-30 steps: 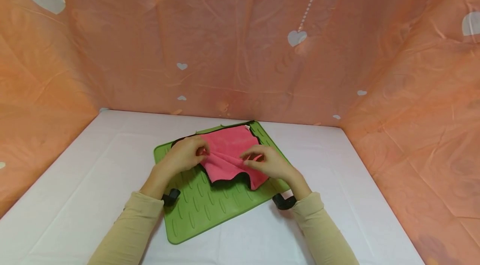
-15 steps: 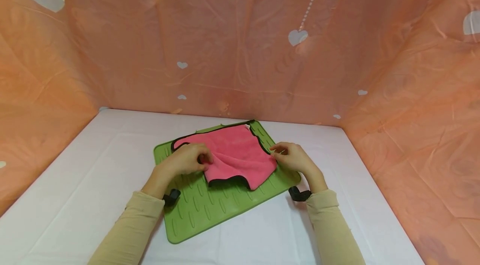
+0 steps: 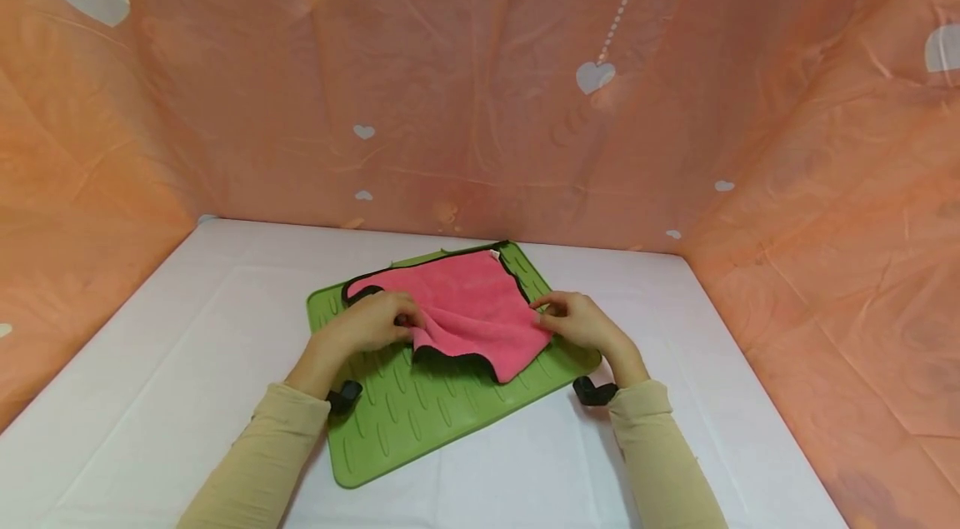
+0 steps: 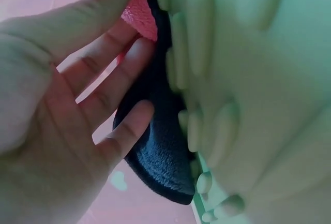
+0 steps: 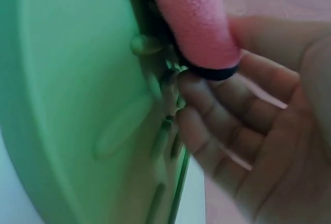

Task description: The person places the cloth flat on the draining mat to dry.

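Observation:
A pink cloth (image 3: 468, 300) with a black border lies rumpled on a green ridged mat (image 3: 405, 429). Its near edge is lifted in waves, and a small white tag shows at the far right corner. My left hand (image 3: 375, 319) pinches the cloth's near left part; in the left wrist view the thumb presses on the pink side, and a dark underside (image 4: 163, 154) hangs by the lower fingers. At the right edge, my right hand (image 3: 583, 321) pinches the cloth, thumb on top and fingers (image 5: 207, 107) under the black hem, close to the mat's ridges.
The mat lies at an angle on a white-covered table (image 3: 187, 362). Orange sheeting (image 3: 480, 96) with pale hearts rises behind and at both sides. A black wrist camera mount (image 3: 594, 391) sits below the right hand, another (image 3: 345, 397) below the left.
My right hand has gone from the cloth's middle fold to its right edge, then slightly inward and onto it. The middle fold has flattened. The left hand stays almost in place.

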A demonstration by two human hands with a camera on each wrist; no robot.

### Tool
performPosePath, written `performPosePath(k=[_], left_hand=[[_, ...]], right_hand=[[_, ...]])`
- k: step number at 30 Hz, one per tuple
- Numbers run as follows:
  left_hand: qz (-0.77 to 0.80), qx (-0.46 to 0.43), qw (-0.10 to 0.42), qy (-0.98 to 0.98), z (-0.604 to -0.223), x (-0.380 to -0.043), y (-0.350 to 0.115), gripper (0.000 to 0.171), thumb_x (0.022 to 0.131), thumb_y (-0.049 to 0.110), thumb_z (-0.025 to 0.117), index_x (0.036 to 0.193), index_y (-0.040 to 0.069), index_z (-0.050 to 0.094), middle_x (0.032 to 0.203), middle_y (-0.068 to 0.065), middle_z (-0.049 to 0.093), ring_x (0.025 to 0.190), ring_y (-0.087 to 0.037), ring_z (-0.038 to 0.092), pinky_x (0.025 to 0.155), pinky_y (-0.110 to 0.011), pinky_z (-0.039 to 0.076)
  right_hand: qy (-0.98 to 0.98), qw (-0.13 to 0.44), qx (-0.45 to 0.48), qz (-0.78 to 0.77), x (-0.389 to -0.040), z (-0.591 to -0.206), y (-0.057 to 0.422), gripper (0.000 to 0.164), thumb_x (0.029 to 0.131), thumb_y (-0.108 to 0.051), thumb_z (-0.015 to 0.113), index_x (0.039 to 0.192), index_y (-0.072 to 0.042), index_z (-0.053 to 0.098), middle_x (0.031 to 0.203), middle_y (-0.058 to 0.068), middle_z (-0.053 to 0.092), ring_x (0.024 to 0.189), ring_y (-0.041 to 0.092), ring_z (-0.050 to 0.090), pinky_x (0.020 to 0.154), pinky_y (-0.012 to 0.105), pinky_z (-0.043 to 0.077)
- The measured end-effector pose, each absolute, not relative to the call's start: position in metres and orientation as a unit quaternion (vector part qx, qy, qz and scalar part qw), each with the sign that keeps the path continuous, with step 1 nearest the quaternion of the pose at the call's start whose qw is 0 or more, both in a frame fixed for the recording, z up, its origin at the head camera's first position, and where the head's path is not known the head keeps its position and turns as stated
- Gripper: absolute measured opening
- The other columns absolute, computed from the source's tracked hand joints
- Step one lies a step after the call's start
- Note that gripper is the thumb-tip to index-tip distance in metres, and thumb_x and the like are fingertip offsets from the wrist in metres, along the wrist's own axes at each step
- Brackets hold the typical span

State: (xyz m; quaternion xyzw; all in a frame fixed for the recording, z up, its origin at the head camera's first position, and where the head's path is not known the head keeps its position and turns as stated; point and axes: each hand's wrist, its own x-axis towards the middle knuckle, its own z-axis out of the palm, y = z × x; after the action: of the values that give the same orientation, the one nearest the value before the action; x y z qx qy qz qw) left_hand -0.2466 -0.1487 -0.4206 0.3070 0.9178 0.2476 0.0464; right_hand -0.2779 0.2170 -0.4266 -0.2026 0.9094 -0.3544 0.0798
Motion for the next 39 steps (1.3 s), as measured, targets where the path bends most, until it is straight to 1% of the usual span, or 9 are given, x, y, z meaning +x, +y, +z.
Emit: performPosePath(k=[7,10,16,21,24,27,32,34,39], left_hand=[[0.282,0.309,0.066,0.906,-0.413,-0.245,-0.157,0.018,0.099,0.003,0.067,0.11,0.009,0.079,0.107,-0.003,0.073,0.102,-0.02,0.067,0.091,-0.041,0.055],[0.286,0.311,0.087,0.902,-0.406,-0.244,-0.161,0.019,0.099,0.002,0.065,0.109,0.008,0.08,0.107,-0.004,0.073,0.102,-0.02,0.067,0.09,-0.038,0.055],[0.294,0.301,0.126,0.899,-0.4,-0.241,-0.162,0.015,0.094,-0.001,0.071,0.101,0.006,0.082,0.101,-0.003,0.077,0.093,-0.013,0.067,0.079,-0.029,0.055],[0.307,0.268,0.159,0.899,-0.401,-0.24,-0.162,0.013,0.093,0.002,0.074,0.104,0.004,0.08,0.1,-0.003,0.076,0.085,-0.01,0.065,0.073,-0.028,0.055],[0.312,0.249,0.156,0.904,-0.399,-0.241,-0.168,0.013,0.095,0.009,0.074,0.107,0.003,0.077,0.098,-0.004,0.074,0.083,-0.012,0.064,0.074,-0.03,0.054],[0.305,0.226,0.132,0.916,-0.396,-0.243,-0.178,0.013,0.097,0.015,0.073,0.105,0.006,0.075,0.092,-0.001,0.07,0.08,-0.013,0.06,0.073,-0.032,0.051],[0.328,0.208,0.116,0.914,-0.396,-0.246,-0.198,0.013,0.096,0.014,0.073,0.105,0.004,0.074,0.081,-0.002,0.064,0.072,-0.014,0.057,0.067,-0.032,0.049],[0.347,0.207,0.127,0.906,-0.399,-0.247,-0.204,0.017,0.095,0.012,0.074,0.108,0.001,0.074,0.084,-0.004,0.066,0.075,-0.016,0.059,0.069,-0.033,0.05],[0.361,0.221,0.144,0.894,-0.411,-0.253,-0.21,0.025,0.093,0.011,0.077,0.114,0.0,0.074,0.102,-0.008,0.074,0.096,-0.022,0.067,0.082,-0.036,0.054]], right_hand=[[0.881,0.03,-0.159,-0.444,-0.275,-0.42,0.215,0.026,0.096,-0.016,0.074,0.12,-0.005,0.074,0.092,0.007,0.068,0.076,0.018,0.064,0.066,0.026,0.051],[0.878,0.023,-0.149,-0.453,-0.274,-0.417,0.216,0.026,0.096,-0.017,0.075,0.119,-0.005,0.074,0.094,0.009,0.067,0.072,0.019,0.064,0.062,0.025,0.05],[0.902,0.03,-0.163,-0.399,-0.277,-0.419,0.221,0.027,0.095,-0.018,0.076,0.118,-0.005,0.075,0.095,0.009,0.069,0.069,0.015,0.061,0.067,0.029,0.05],[0.924,0.067,-0.173,-0.335,-0.279,-0.424,0.225,0.027,0.096,-0.013,0.072,0.122,-0.003,0.073,0.092,0.006,0.069,0.077,0.016,0.06,0.072,0.031,0.049],[0.926,0.074,-0.181,-0.324,-0.279,-0.425,0.226,0.028,0.097,-0.011,0.071,0.123,-0.001,0.071,0.092,0.007,0.071,0.084,0.018,0.063,0.076,0.033,0.05],[0.925,0.067,-0.186,-0.323,-0.28,-0.425,0.227,0.028,0.097,-0.011,0.071,0.123,0.0,0.071,0.094,0.009,0.072,0.086,0.02,0.066,0.078,0.034,0.052],[0.926,0.07,-0.188,-0.321,-0.28,-0.425,0.226,0.028,0.097,-0.011,0.07,0.124,-0.001,0.071,0.097,0.01,0.074,0.09,0.022,0.067,0.081,0.036,0.053],[0.927,0.076,-0.186,-0.318,-0.279,-0.425,0.226,0.027,0.098,-0.012,0.07,0.123,-0.002,0.072,0.099,0.01,0.074,0.092,0.022,0.067,0.082,0.036,0.053],[0.924,0.084,-0.192,-0.321,-0.278,-0.425,0.226,0.018,0.099,-0.013,0.069,0.114,-0.007,0.075,0.097,0.006,0.072,0.092,0.02,0.065,0.084,0.036,0.052]])
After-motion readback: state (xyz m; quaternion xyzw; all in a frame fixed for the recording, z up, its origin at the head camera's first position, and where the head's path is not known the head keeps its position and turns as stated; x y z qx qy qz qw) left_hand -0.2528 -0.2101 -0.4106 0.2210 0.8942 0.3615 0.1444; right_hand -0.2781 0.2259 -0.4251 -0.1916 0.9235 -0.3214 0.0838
